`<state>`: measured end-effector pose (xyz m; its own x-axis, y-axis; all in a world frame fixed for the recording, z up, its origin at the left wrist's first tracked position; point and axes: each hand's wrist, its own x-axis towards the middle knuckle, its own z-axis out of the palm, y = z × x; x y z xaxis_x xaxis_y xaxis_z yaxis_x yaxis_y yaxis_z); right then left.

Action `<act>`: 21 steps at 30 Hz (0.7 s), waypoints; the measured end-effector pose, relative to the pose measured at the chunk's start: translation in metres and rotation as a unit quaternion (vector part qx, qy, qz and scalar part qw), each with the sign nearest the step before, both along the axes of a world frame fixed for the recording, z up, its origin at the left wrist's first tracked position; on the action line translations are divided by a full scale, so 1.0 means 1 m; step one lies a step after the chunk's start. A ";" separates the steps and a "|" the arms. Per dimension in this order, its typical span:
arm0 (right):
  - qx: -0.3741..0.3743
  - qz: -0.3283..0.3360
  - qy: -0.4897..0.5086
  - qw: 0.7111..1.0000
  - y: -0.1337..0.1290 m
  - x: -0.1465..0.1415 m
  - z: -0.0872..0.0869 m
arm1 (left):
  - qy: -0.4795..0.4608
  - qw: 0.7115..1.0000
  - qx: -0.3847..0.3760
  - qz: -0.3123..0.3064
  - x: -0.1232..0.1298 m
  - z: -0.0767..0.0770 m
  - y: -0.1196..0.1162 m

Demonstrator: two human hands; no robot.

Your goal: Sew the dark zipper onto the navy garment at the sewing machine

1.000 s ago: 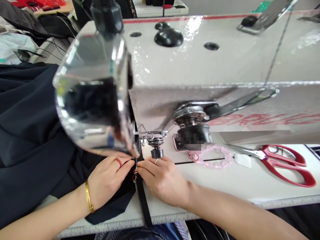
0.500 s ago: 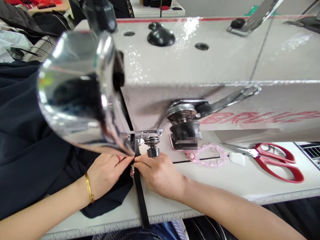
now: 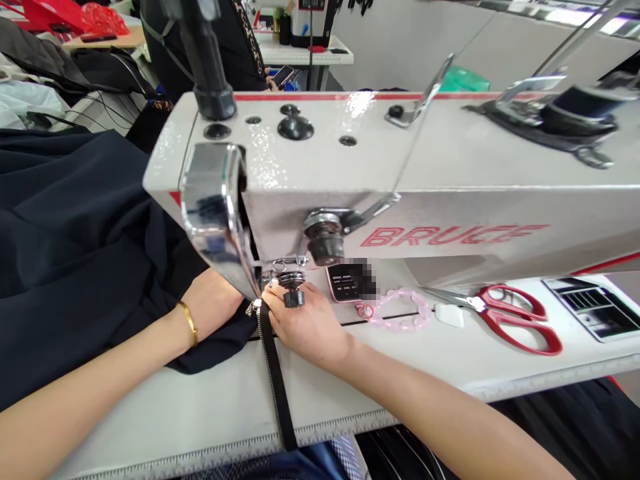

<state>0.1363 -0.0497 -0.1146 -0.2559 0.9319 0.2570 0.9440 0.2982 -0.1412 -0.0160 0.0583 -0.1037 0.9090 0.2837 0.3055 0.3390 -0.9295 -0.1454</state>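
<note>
A black zipper [image 3: 277, 383] with metal teeth runs from the sewing machine's needle area down over the table's front edge. Its slider [image 3: 255, 306] lies near the top, beside my right fingertips. My right hand [image 3: 310, 330] is closed on the zipper tape just under the machine head, partly behind a tension knob [image 3: 293, 293]. On the left, my left hand [image 3: 213, 303] rests on dark navy fabric [image 3: 85, 253], wearing a gold bracelet [image 3: 189, 323]. The chrome cover [image 3: 213, 207] hides its fingers. The needle and presser foot are hidden too.
The white sewing machine [image 3: 450, 220] spans the view above my hands. To the right lie a phone [image 3: 345, 283], a pink bead loop [image 3: 423, 310], a white chalk-like piece [image 3: 449, 315] and red-handled scissors [image 3: 520, 320]. A person [image 3: 200, 53] holding a phone is behind the machine.
My view has pulled back, so the machine looks smaller and lower. My left hand has moved in behind the chrome cover, hiding its fingers. The right hand stays at the zipper.
</note>
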 end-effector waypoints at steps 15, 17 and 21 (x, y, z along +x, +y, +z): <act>-0.043 -0.015 0.092 0.995 0.004 -0.008 0.010 | 0.122 0.953 -0.217 0.172 0.006 0.023 -0.023; -0.037 -0.013 0.105 0.994 0.002 -0.010 0.008 | 0.124 0.954 -0.210 0.174 0.006 0.022 -0.021; -0.018 0.009 0.075 0.997 -0.004 -0.012 0.000 | 0.120 0.961 -0.209 0.132 -0.001 0.023 -0.021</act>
